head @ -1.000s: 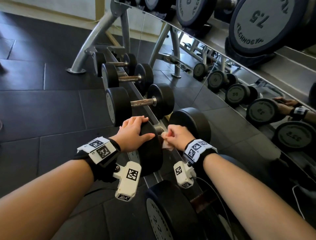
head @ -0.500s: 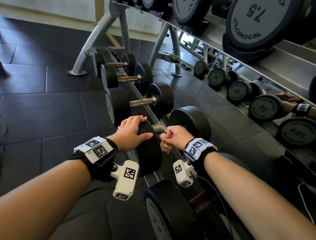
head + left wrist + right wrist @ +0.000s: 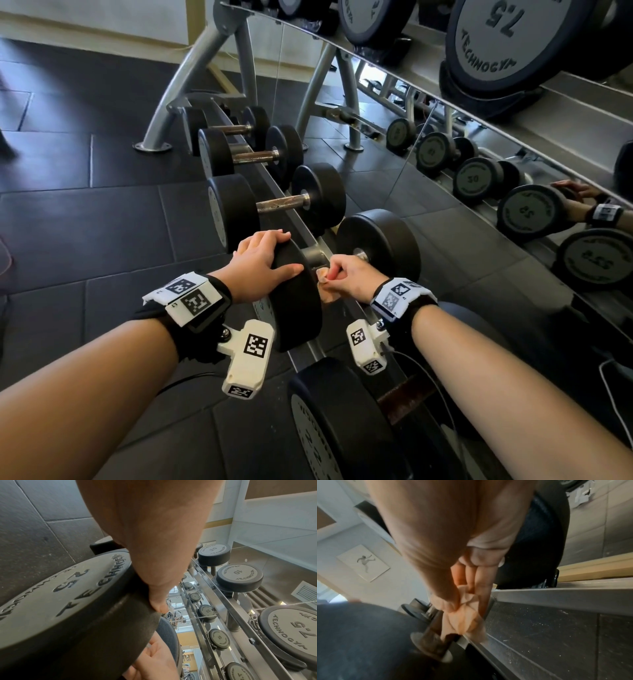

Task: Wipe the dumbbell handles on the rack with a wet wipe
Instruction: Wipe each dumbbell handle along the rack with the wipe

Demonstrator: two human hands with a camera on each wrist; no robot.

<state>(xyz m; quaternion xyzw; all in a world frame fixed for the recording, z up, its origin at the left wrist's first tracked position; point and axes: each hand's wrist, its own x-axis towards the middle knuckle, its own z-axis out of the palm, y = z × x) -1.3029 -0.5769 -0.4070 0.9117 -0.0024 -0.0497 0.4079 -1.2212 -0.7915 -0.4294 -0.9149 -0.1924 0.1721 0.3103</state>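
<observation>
**Wiping the fourth handle, weight braced**

Far left: dark tiled floor, nothing on it that matters here.

Next, left hand laid flat over the near head of the dumbbell, fingers draped across the top edge, thumb spread on the rim. Grip relaxed and unclenched, pressing rather than clasping; placed there, by the look of it, to keep the weight from rolling on the rack while the bar is rubbed.

Centre: wet wipe, crumpled and tinged orange-brown, pinched between thumb and fingertips of the right hand. Grip closed tight on the wipe, knuckles bent, held down in the gap between the two heads and against the handle. Right wrist view blurred, so probably wrapped partway round the bar, not surely.

Right: mirror doubling the row, reflected heads reading backwards.

Counted on this lower tier: five dumbbells, three beyond the hands with bare, rust-stained handles, one under the hands, one nearer the body. One wipe. Two hands, both busy.

Judged from that: the step in hand is the fourth bar's wipe.
</observation>
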